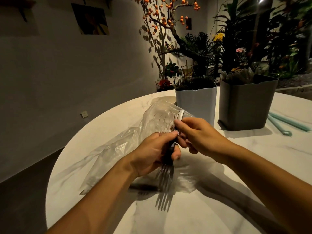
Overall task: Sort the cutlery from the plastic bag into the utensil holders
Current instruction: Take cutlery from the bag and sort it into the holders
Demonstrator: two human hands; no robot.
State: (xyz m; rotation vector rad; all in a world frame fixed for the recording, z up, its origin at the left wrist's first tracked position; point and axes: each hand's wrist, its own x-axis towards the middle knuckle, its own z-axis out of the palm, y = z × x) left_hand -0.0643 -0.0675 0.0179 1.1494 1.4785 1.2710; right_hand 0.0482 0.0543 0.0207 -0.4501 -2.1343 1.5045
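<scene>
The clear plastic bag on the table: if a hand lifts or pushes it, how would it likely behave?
The plastic bag lies crumpled and thin, so it would probably flop and sag, not hold shape. It looks very light, so a push would likely slide or bunch it on the smooth marble table. Its glossy film may feel slippery.

Left hand (156,150) and right hand (196,134) meet at mid-frame, fingers curled, forearms converging.

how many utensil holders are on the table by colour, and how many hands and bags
White utensil holder: 1
Grey utensil holder: 1
Plastic bag: 1
Hands: 2, the left hand and the right hand, both gripping the cutlery bundle
Total: 5
</scene>
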